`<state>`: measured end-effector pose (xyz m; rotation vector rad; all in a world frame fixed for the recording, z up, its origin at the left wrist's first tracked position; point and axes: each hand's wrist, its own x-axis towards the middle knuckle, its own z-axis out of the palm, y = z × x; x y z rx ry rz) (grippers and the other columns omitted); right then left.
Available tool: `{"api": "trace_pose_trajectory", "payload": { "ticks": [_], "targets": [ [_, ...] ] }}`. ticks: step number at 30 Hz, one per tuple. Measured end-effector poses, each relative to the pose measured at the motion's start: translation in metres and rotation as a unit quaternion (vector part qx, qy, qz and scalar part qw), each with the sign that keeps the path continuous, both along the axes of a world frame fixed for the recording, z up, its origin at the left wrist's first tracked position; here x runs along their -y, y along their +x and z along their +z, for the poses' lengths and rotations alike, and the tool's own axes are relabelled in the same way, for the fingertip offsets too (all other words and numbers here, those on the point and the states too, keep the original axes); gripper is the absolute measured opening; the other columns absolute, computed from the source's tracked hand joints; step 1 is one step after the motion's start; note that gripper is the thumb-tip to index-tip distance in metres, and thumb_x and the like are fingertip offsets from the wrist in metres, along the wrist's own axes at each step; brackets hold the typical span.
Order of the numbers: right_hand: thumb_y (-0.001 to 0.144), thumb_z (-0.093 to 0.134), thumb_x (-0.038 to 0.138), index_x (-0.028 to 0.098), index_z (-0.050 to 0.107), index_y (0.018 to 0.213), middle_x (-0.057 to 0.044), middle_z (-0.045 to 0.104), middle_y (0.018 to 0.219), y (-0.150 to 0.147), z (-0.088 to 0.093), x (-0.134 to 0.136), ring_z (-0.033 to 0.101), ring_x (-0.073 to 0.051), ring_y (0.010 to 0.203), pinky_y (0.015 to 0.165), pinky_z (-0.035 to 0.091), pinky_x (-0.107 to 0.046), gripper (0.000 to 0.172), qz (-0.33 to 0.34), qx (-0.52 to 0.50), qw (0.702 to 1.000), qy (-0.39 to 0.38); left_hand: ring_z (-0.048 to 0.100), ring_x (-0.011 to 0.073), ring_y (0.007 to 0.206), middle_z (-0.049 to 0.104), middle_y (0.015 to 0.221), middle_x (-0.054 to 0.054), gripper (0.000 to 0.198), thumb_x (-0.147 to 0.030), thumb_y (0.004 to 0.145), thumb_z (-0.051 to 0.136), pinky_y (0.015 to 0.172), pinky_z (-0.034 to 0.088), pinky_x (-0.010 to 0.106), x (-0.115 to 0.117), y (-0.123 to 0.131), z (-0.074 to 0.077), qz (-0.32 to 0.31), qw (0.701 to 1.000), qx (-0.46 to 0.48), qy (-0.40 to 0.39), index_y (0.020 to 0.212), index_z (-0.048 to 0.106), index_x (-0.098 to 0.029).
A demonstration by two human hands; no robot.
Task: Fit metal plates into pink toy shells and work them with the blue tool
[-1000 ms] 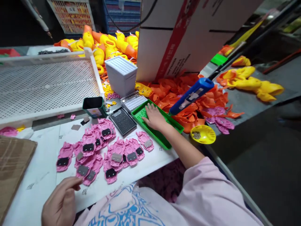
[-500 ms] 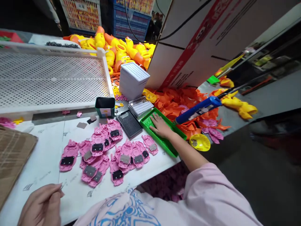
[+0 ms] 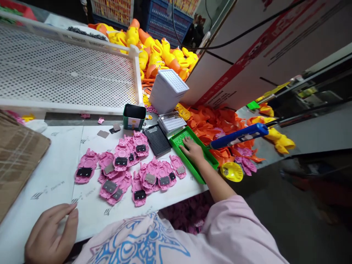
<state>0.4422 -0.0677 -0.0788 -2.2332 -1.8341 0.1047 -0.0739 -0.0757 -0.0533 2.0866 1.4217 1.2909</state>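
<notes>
My right hand (image 3: 193, 151) lies with fingers spread on the perforated plate inside a long green tray (image 3: 198, 175). Whatever is under the palm is hidden. At the lower left, my left hand (image 3: 52, 231) hovers near the table edge, its thumb and index fingertips brought together; nothing shows between them. Between the hands lie several pink plastic shells (image 3: 89, 161), many fitted with a black or grey plate. Touching the green tray's left side is a black tray with a grid of holes (image 3: 156, 140). Behind it are shallow white trays (image 3: 172, 123).
A dark green container (image 3: 134, 117) stands by a white perforated crate (image 3: 68, 69). A blue-handled tool (image 3: 239, 135) slants over orange parts (image 3: 214, 119). A yellow scoop (image 3: 231, 171) sits right of the green tray. Cardboard (image 3: 22, 161) covers the left edge; a large carton (image 3: 233, 55) rises behind.
The view has tilted and shifted, moving much of the table scene rightward. My right hand stays in the green tray, fingers spread. My left hand's thumb and index fingertips remain close together.
</notes>
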Motion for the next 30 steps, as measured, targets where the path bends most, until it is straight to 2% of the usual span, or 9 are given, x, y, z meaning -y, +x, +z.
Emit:
{"api": "trace_pose_trajectory", "payload": {
  "ticks": [4,9,14,16,18,21,23,26,30],
  "targets": [
    [0.091,0.048,0.038,0.021,0.074,0.106,-0.011,0.071,0.119,-0.003,-0.003,0.005,0.062,-0.029,0.122,0.112,0.041,-0.053,0.034,-0.009,-0.006,1.000,0.017,0.063,0.0136,0.072,0.065,0.082,0.002,0.014,-0.006,0.080,0.064,0.070,0.054,0.025,0.000,0.018,0.018,-0.052,0.992,-0.045,0.109,0.089,0.065,-0.017],
    [0.089,0.051,0.038,0.018,0.076,0.082,-0.016,0.073,0.113,-0.013,0.002,0.003,0.066,-0.030,0.115,0.103,0.049,-0.046,0.033,-0.040,-0.002,0.999,0.028,0.065,0.0142,0.075,0.065,0.083,0.003,0.015,-0.005,0.083,0.059,0.072,0.054,0.025,0.006,0.029,0.027,-0.095,0.990,-0.011,0.103,0.093,0.063,-0.015],
    [0.081,0.062,0.043,0.018,0.075,0.076,-0.016,0.076,0.102,-0.024,0.024,-0.003,0.072,-0.031,0.099,0.086,0.056,-0.040,0.029,-0.067,-0.011,0.997,0.036,0.066,0.0143,0.079,0.068,0.084,0.003,0.018,-0.007,0.086,0.055,0.075,0.055,0.025,0.014,0.040,0.040,-0.200,0.973,-0.003,0.115,0.100,0.060,-0.017],
    [0.081,0.061,0.047,0.018,0.076,0.081,-0.015,0.076,0.102,-0.034,0.036,0.002,0.072,-0.031,0.097,0.086,0.056,-0.041,0.032,-0.074,-0.022,0.996,0.055,0.066,0.0144,0.078,0.068,0.084,0.003,0.022,-0.009,0.087,0.054,0.074,0.055,0.025,0.020,0.040,0.039,-0.245,0.963,0.007,0.111,0.106,0.058,-0.018],
    [0.085,0.055,0.049,0.017,0.075,0.095,-0.016,0.074,0.109,-0.052,0.047,0.016,0.070,-0.031,0.104,0.093,0.054,-0.044,0.039,-0.082,-0.034,0.992,0.092,0.065,0.0139,0.076,0.068,0.084,0.002,0.032,-0.011,0.087,0.054,0.073,0.056,0.026,0.029,0.037,0.033,-0.272,0.958,0.033,0.085,0.118,0.053,-0.020],
    [0.088,0.050,0.050,0.013,0.068,0.116,-0.018,0.069,0.122,-0.094,0.052,0.052,0.064,-0.032,0.117,0.100,0.051,-0.048,0.049,-0.085,-0.051,0.982,0.163,0.065,0.0130,0.077,0.066,0.085,0.001,0.042,-0.016,0.090,0.052,0.076,0.057,0.027,0.043,0.026,0.016,-0.267,0.959,0.092,0.019,0.131,0.044,-0.022],
    [0.087,0.050,0.052,0.012,0.066,0.119,-0.020,0.068,0.123,-0.125,0.043,0.080,0.064,-0.032,0.118,0.098,0.053,-0.049,0.054,-0.085,-0.065,0.972,0.207,0.065,0.0127,0.078,0.065,0.085,0.001,0.040,-0.019,0.093,0.050,0.077,0.057,0.027,0.050,0.017,0.004,-0.239,0.963,0.121,-0.030,0.132,0.041,-0.023],
    [0.086,0.055,0.049,0.016,0.067,0.117,-0.017,0.071,0.117,-0.162,0.015,0.116,0.068,-0.030,0.108,0.093,0.056,-0.049,0.046,-0.141,-0.128,0.924,0.333,0.065,0.0127,0.080,0.065,0.086,0.001,0.032,-0.023,0.093,0.052,0.079,0.056,0.026,0.054,0.009,-0.008,-0.213,0.966,0.126,-0.071,0.125,0.046,-0.023],
    [0.087,0.056,0.043,0.019,0.070,0.106,-0.014,0.074,0.106,-0.176,-0.014,0.143,0.071,-0.029,0.098,0.088,0.058,-0.050,0.034,-0.167,-0.134,0.898,0.385,0.064,0.0148,0.079,0.066,0.085,0.003,0.023,-0.035,0.092,0.055,0.077,0.055,0.027,0.049,0.015,-0.008,-0.268,0.943,0.125,-0.153,0.110,0.058,-0.021]
  ]
}}
